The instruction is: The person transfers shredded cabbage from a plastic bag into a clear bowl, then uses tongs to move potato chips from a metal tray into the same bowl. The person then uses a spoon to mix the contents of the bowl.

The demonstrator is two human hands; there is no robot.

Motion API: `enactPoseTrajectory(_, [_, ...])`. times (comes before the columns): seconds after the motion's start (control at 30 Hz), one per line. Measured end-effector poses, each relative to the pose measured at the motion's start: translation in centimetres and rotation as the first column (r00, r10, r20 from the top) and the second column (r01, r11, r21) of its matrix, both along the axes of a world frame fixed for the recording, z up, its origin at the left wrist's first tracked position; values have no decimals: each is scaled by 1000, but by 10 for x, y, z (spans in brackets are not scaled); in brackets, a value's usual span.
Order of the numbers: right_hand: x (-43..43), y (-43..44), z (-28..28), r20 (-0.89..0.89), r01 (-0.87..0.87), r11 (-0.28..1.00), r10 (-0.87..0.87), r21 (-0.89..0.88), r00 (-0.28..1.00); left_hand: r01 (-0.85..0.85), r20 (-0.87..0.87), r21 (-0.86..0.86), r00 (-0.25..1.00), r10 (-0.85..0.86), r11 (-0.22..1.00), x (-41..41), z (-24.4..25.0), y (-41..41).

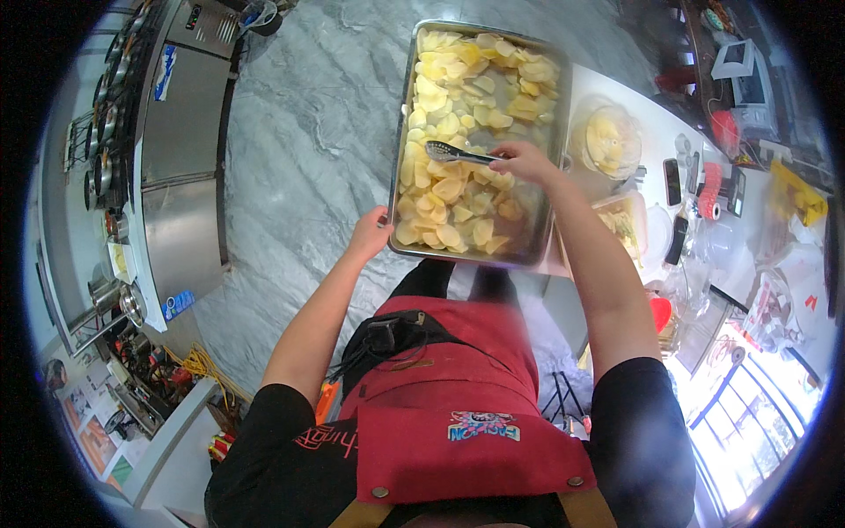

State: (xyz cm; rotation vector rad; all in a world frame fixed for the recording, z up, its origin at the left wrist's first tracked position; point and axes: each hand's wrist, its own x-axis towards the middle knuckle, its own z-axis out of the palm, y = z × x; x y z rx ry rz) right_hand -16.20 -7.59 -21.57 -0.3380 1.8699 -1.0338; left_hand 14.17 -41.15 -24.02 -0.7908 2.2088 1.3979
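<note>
A large rectangular metal tray (404, 165) holds many thin pale-yellow slices (449, 188), which look like potato. My right hand (525, 162) grips the handle of a dark utensil with a perforated head (443, 151), held over the middle of the tray. At the tray's near left corner, my left hand (373, 232) holds the rim, fingers partly hidden beside it. Some slices lie in overlapping heaps, and bare metal shows between them at the right.
Right of the tray, a white table (653, 132) bears a clear bowl of yellow pieces (607, 142), a plastic container (627, 228), a phone (672, 181) and a red-patterned roll (711, 191). A stainless-steel cabinet (181, 231) stands left across the marbled floor (297, 145).
</note>
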Motion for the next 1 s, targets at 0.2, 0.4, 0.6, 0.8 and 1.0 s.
enactPoseTrajectory(0.2, [19,-2,1,-46,169,985,-167,30,985,44,8,-12,999,-44,999,-5,4,-4])
enactPoseTrajectory(0.4, [38,25,15,69,343,939,-340,-37,938,82,-9,-24,997,-82,996,-8,4,-3])
enactPoseTrajectory(0.6, [43,52,90,119,387,922,-387,27,914,55,16,3,998,-55,998,-6,3,-5])
enactPoseTrajectory(0.8, [45,77,140,78,403,914,-405,43,911,48,20,1,999,-48,999,1,-20,-12])
enactPoseTrajectory(1.0, [52,94,125,38,438,895,-442,80,896,39,-29,26,999,-38,999,3,-30,-15])
